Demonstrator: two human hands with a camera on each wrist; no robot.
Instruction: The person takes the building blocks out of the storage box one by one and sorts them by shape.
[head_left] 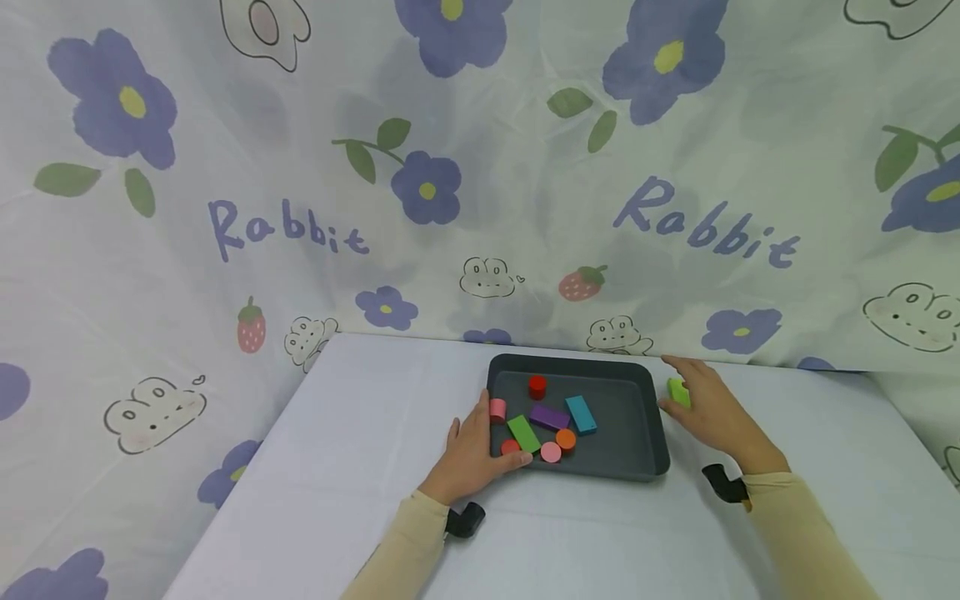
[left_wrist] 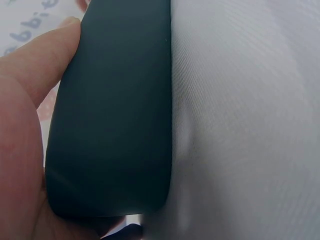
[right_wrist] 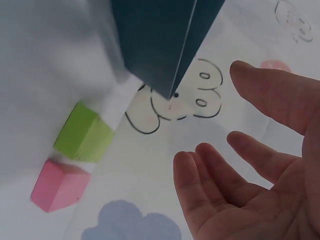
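A dark grey tray (head_left: pixel 622 433) lies on the white table. My left hand (head_left: pixel 472 454) rests at its front left corner, fingers stretched along the left side and thumb across the front rim. In the left wrist view the thumb (left_wrist: pixel 42 62) touches the tray's edge. Beyond the tray's right side, my right hand (head_left: pixel 708 408) hovers with fingers spread and nothing in them. A light green block (head_left: pixel 678 392) lies behind it. The right wrist view also shows a pink block (right_wrist: pixel 60 185) beside the green one, and a gap between hand and tray.
The tray holds a red cylinder (head_left: pixel 537 387), a purple block (head_left: pixel 550 417), a blue block (head_left: pixel 581 415), a green block (head_left: pixel 523 434), an orange cylinder (head_left: pixel 566 440) and several pink or red pieces. A patterned curtain (head_left: pixel 480 225) hangs behind the table (head_left: pixel 360 442).
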